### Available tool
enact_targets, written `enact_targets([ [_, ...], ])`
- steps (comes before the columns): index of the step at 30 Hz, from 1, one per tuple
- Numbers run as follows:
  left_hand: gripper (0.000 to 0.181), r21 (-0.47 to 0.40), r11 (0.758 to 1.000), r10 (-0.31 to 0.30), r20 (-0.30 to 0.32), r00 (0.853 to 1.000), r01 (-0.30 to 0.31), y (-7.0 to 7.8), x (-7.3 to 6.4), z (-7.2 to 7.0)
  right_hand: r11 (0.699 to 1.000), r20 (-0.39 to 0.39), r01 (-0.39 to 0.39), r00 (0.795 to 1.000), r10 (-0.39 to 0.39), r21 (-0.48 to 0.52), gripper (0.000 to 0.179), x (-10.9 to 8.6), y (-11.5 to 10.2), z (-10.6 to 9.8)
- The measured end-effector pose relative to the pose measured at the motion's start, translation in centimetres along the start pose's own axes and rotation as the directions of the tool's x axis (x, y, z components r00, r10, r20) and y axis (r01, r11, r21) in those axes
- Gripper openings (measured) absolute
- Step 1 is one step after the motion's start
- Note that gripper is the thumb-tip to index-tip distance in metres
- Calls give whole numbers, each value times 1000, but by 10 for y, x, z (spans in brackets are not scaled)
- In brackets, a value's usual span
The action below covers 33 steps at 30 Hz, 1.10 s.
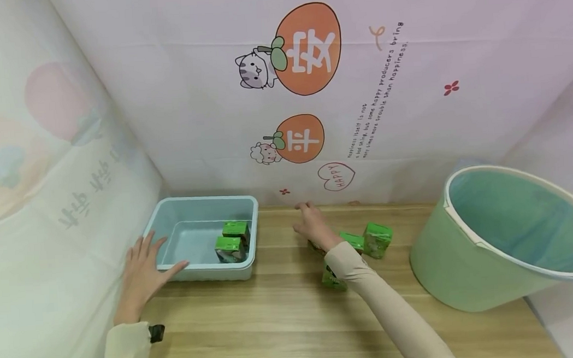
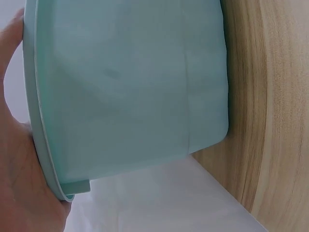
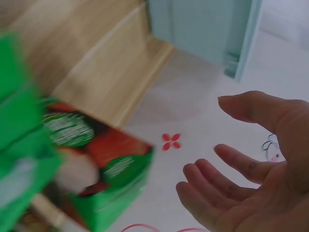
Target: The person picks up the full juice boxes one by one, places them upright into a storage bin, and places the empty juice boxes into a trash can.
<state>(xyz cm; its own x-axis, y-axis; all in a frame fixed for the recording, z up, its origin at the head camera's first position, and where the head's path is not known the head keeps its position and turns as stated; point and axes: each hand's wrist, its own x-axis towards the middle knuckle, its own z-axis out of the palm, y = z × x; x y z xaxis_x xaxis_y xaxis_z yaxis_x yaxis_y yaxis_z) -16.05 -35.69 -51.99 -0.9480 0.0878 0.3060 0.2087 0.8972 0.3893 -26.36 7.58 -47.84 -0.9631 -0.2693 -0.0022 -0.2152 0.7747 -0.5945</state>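
A light blue plastic basin stands on the table at the left, and two small green cartons sit upright in its right end. My left hand rests with spread fingers and thumb at the basin's near left corner, against the rim in the left wrist view. My right hand hangs near the back wall, fingers loosely bent and holding nothing. Below and beside its forearm are several more green cartons, partly hidden by the sleeve. In the right wrist view, a blurred carton with red and green print lies left of the fingers.
A large pale green bucket stands on the right of the wooden table, its mouth tilted toward me. White printed cloth covers the back and side walls close behind the basin. Bare tabletop lies between basin and cartons.
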Motion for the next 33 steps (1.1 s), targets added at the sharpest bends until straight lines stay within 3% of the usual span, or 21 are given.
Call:
enact_targets([
  [10,94,-6,1000,1,0,1000,-1,2,0,1,998,-56,-59,997,58,-21,56,-15,26,-3],
  [20,93,-3,1000,11,-25,1000,-11,0,-2,0,993,34,-120,992,120,-10,60,-21,46,-2],
  [25,93,-10,1000,13,-25,1000,-13,-2,-3,2,993,39,-121,992,121,4,60,-24,50,-5],
  [33,94,0,1000,8,-21,1000,-8,-1,-2,3,988,12,-148,989,148,-52,50,-26,56,-6],
])
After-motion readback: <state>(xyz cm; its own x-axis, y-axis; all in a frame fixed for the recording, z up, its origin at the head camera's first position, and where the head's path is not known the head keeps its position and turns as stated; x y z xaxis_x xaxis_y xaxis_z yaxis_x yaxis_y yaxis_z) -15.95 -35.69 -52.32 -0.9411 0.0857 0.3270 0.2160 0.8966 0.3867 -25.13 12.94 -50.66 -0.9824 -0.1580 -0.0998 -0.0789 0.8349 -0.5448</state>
